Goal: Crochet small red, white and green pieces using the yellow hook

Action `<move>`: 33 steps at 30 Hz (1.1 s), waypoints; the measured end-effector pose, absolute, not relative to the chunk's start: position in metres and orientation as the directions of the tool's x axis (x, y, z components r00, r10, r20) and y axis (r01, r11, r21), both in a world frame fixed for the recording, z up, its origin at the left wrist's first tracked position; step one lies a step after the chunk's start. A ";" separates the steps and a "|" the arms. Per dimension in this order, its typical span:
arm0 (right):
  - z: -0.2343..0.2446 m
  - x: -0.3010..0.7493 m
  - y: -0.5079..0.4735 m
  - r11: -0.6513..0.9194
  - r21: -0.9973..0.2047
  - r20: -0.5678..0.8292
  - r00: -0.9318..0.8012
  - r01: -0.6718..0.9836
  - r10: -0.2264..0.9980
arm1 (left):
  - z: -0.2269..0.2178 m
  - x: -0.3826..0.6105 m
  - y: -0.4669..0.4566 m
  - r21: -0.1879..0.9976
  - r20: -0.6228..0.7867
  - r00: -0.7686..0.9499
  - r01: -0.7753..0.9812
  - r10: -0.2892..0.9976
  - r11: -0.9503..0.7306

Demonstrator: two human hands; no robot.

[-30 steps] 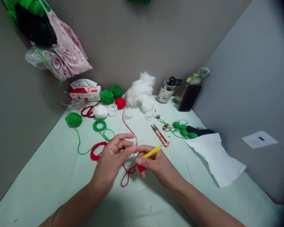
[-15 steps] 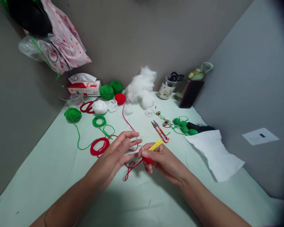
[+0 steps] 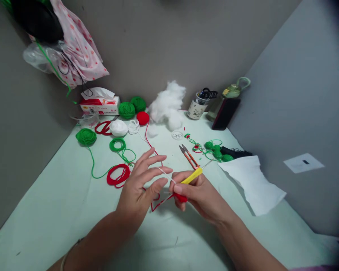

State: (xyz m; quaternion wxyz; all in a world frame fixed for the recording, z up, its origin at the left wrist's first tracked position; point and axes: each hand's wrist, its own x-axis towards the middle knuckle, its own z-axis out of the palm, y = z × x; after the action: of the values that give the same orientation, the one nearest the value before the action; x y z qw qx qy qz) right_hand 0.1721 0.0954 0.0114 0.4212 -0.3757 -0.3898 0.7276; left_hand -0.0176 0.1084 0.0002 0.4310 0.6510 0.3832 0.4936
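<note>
Fingers of our left hand [image 3: 142, 184] are spread, a white strand [image 3: 165, 174] running from them to our right hand [image 3: 197, 194], whose thumb and forefinger pinch the yellow-handled crochet hook [image 3: 191, 176] along with a small red crochet piece [image 3: 180, 197]. We note both hands low over the pale green table [image 3: 59, 210], with red yarn [image 3: 149, 145] trailing from the work toward 12 o'clock up to the red yarn ball [image 3: 142, 117]. Thread snips [image 3: 188, 156] lie just beyond the hook tip at 1 o'clock, the red yarn coil [image 3: 118, 175] at 9 o'clock of our left hand, and the white sheet [image 3: 252, 184] at 3 o'clock.
</note>
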 end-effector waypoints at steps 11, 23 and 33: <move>0.008 0.175 0.092 -0.104 -0.897 0.033 -0.301 -0.429 0.953 | 0.003 -0.008 0.109 0.894 -0.244 0.015 -0.385 0.970 0.230; 0.001 0.169 0.071 0.620 -0.502 0.677 -0.172 0.603 0.716 | 0.001 0.003 0.090 0.845 -0.185 0.226 -0.460 0.957 0.272; 0.009 0.161 0.072 0.704 -0.443 0.802 -0.106 0.555 0.588 | 0.004 -0.002 0.094 0.719 -0.163 0.460 -0.550 0.873 0.425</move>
State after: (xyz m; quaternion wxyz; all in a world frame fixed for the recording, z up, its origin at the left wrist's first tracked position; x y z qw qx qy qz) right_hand 0.1612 0.0715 0.0091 0.5473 -0.3842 -0.7434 0.0150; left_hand -0.0020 0.0941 0.0037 0.8000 0.3003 0.2689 0.4444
